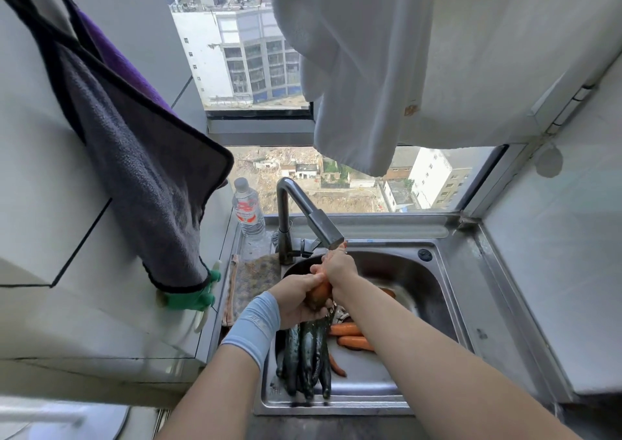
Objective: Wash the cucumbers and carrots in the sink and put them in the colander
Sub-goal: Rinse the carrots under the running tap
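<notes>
Orange carrot (319, 291) points up at the faucet (328, 234).
Gripped by left hand (296, 300) at thick end, right hand (338, 268) nearer the faucet.

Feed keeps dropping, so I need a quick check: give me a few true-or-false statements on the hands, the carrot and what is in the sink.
1. The left hand and right hand both grip one carrot under the faucet spout. True.
2. The cucumbers lie on the counter left of the sink. False: they lie in the sink, below the hands.
3. Loose carrots lie in the sink beside the cucumbers. True.
4. The water bottle stands right of the faucet. False: it stands left of it.
5. The left wrist is bare. False: it wears a blue sleeve.
</notes>
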`<state>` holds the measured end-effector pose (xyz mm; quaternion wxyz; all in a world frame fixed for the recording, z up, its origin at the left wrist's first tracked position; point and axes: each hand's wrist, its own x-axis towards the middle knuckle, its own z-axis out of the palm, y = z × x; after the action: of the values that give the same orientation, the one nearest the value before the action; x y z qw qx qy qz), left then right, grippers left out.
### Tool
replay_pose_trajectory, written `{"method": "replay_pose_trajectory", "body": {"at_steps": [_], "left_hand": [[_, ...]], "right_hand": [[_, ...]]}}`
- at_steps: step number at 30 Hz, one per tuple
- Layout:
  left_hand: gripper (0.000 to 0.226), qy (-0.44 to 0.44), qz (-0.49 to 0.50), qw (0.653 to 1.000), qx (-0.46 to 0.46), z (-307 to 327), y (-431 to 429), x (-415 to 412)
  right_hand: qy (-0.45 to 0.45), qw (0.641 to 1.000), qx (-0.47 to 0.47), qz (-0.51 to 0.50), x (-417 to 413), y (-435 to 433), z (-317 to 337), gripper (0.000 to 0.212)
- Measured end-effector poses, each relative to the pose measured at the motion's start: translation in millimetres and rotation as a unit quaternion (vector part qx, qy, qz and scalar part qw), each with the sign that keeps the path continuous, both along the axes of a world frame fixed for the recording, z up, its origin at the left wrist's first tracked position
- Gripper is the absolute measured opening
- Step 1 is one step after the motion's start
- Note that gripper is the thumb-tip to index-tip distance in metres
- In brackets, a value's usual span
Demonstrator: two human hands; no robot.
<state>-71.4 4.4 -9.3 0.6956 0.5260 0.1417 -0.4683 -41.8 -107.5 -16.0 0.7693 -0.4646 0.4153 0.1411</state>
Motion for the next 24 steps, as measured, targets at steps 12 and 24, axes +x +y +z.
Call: {"method": "replay_pose_trajectory", "body": {"at_steps": [12, 24], "left_hand": [[0.048, -0.050, -0.063, 0.989, 0.128, 1, 4, -3], [0.034, -0.056, -0.092, 0.985, 0.138, -2, 13, -6]], "right_hand": [[0.002, 0.999, -0.034, -0.036, 2, -3, 2, 0.036], [-0.035, 0.932, -0.324, 0.157, 7, -17, -8, 0.033]]}}
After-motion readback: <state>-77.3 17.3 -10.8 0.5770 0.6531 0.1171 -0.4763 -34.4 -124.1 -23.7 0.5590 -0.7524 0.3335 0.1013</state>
